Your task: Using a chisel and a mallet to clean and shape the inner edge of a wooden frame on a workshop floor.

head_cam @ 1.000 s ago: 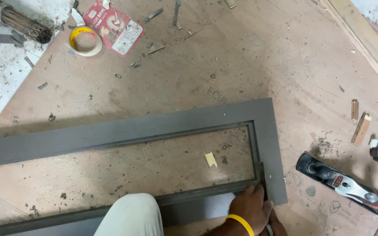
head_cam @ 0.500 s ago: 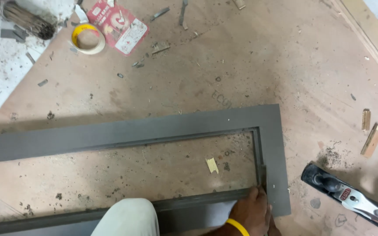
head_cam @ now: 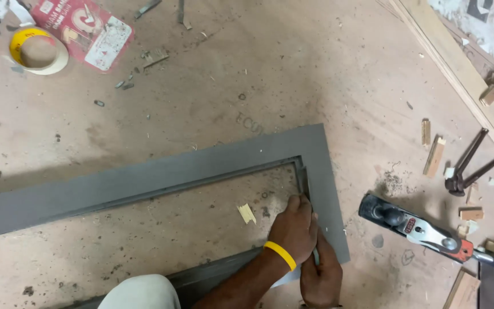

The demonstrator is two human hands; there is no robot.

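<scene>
A grey wooden frame (head_cam: pixel 144 180) lies flat on the brown board floor. My left hand (head_cam: pixel 294 229), with a yellow band at the wrist, presses its curled fingers on a thin grey strip (head_cam: pixel 304 182). The strip runs along the inner edge of the frame's right side. My right hand (head_cam: pixel 321 277) sits just below and grips the strip's lower end, touching the left hand. My knee in light trousers (head_cam: pixel 141 293) is at the bottom edge.
A hand plane (head_cam: pixel 421 229) lies right of the frame, with pincers (head_cam: pixel 467 163) and small wood offcuts (head_cam: pixel 434 154) beyond. A long wooden batten (head_cam: pixel 458 68) runs along the top right. A tape roll (head_cam: pixel 38 50) and a red packet (head_cam: pixel 84 31) lie top left.
My left hand has slid up the inner edge of the frame's right side. My right hand has come into view below it. The view has shifted right and closer.
</scene>
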